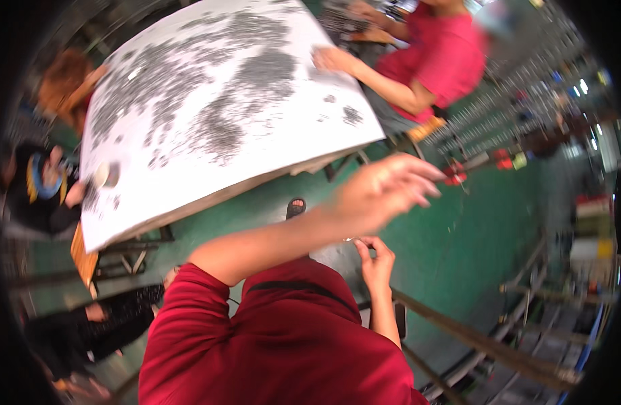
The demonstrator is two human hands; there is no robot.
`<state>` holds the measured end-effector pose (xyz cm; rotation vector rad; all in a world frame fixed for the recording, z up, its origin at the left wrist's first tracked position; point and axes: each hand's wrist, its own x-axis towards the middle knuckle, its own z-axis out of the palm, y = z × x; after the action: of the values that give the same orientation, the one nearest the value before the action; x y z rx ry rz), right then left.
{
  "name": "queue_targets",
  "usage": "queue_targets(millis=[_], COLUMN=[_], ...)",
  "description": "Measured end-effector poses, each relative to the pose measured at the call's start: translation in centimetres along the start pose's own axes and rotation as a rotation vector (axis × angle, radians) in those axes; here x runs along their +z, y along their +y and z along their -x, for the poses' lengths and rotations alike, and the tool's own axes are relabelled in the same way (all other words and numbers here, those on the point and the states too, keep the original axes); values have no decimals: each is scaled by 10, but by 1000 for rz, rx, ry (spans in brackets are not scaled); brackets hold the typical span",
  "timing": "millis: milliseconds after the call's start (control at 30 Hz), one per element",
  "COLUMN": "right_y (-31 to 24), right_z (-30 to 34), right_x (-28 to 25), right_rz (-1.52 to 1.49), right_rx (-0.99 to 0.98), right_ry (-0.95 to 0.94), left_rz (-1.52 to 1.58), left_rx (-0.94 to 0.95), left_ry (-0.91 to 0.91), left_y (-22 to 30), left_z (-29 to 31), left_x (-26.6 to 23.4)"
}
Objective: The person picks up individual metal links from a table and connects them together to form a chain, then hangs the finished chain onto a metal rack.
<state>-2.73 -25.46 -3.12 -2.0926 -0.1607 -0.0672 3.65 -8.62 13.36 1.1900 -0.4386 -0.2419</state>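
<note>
My left hand (384, 191) reaches across my body to the right, smeared by motion. Its fingers stretch out loosely, with nothing visible in them. Below it my right hand (378, 262) is closed in a pinch in front of my waist. A tiny bright glint (348, 239) shows by its fingertips; what they hold is too small to make out. Ahead of me stands a large white-topped table (270, 138), nearest to my left hand but apart from it. Many small dark pieces (222, 131) lie scattered and heaped across its top.
Co-workers sit around the table: one in a red shirt (428, 61) at the far right, others along the left. A pale round container (108, 174) stands near the table's left edge. Wooden bars (486, 341) and racks lie to my right over the green floor (472, 236).
</note>
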Motion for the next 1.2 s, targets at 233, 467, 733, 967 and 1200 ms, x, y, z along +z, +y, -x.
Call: queue_targets(millis=[233,467,733,967,1200], right_y=[-46,-83,-127,-154,-146], right_z=[-35,-80,-122,-132,-126], right_x=[32,85,147,173,175], right_rz=[3,15,46,78,77], right_rx=[-116,-139,-86,-7,-17], right_ry=[-162,-183,-102,-114,-140], left_rz=[-538,-1119,-1502,-1579,-1394], left_rx=[-129,-162,-109,-423,-753], left_ry=[1002,1298,1085,818,620], left_y=[-133,-137,-116,-121,-91], left_z=[107,164,86,35,27], left_x=[-210,-366,-530,-621,-637])
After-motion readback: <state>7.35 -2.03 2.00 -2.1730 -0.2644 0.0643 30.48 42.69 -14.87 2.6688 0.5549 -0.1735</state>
